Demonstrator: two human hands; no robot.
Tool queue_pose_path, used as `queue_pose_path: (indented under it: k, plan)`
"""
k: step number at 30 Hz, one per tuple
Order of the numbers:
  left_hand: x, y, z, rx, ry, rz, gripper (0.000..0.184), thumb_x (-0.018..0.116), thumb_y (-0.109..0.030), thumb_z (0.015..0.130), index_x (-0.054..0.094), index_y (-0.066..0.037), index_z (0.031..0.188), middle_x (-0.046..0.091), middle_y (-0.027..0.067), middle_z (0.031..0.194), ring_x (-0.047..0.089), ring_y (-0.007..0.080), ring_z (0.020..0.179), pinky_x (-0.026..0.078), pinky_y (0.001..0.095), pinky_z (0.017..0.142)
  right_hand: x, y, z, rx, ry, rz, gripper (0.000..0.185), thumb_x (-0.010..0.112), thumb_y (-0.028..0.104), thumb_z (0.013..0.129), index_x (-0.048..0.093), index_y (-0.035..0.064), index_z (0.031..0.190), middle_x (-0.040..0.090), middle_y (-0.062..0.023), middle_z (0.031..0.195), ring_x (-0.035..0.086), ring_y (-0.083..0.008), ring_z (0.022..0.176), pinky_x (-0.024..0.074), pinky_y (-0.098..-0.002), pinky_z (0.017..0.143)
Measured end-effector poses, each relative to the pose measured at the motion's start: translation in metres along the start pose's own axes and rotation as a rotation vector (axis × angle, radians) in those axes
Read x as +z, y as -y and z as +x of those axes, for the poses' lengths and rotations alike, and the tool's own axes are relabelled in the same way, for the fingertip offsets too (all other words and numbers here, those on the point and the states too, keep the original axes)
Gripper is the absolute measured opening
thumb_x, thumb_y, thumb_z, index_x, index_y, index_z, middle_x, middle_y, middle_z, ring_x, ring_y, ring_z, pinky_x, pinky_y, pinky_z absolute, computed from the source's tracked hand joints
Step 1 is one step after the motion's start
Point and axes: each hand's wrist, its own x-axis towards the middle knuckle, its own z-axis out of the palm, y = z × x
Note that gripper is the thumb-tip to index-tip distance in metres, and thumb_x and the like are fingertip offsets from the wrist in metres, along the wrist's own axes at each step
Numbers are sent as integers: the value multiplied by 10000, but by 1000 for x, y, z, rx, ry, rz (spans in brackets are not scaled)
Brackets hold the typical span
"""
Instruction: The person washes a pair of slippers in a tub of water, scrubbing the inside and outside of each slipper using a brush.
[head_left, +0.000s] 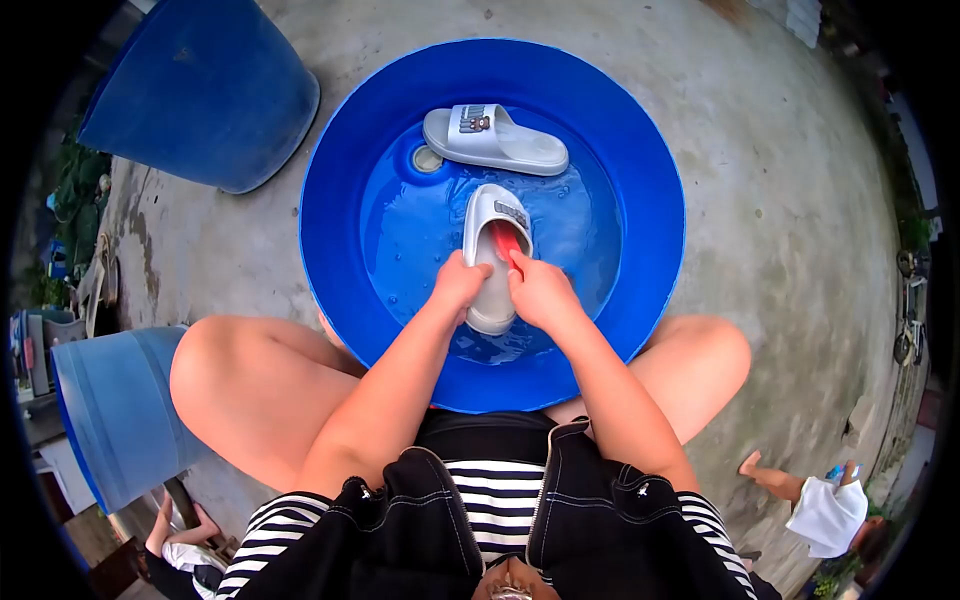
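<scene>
A grey slide slipper (492, 305) is tilted over the blue tub, its strap end pointing away from me. My left hand (461, 282) grips its left edge, thumb on the footbed. In my right hand (541, 289) is a red brush-like tool (505, 240), whose far end reaches under the strap; its head is partly hidden. The right fingers are also close against the slipper's right edge. A matching slipper (520, 150) lies sideways farther back in the tub, beside a round drain plug (427, 158).
The round blue tub (655, 215) holds shallow water and stands between my bent legs on concrete ground (790, 190). Another blue tub (205, 95) is at the upper left, and a lighter blue barrel (125, 405) at the lower left. Other people (828, 515) are at the lower edges.
</scene>
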Motion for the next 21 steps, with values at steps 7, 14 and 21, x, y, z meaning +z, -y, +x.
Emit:
queue_pose_path:
  k: [7, 14, 21]
  plan:
    - [0, 2, 3, 94, -10, 115, 420, 665, -122, 933, 533, 27, 1302, 682, 210, 1122, 713, 281, 940, 586, 404, 799, -1, -13, 5, 85, 34, 7, 505, 484, 273, 995, 517, 118, 1474, 695, -270, 1149, 664, -422, 1091, 514, -492, 974]
    - [-64, -70, -14, 62, 129, 101, 462, 610, -88, 964, 492, -15, 1405, 679, 180, 1183, 707, 260, 1025, 575, 395, 897, -109, -20, -47, -141, 292, 109, 617, 772, 198, 867, 553, 89, 1433, 724, -192, 1172, 691, -316, 1107, 530, -399, 936]
    - [-91, -126, -42, 211, 544, 411, 667, 749, -157, 873, 493, -70, 1483, 665, 136, 1284, 656, 224, 1144, 521, 360, 988, -160, -45, -5, -100, -103, 380, 452, 718, 256, 896, 600, 34, 1272, 675, -156, 1108, 645, -235, 1007, 517, -404, 883]
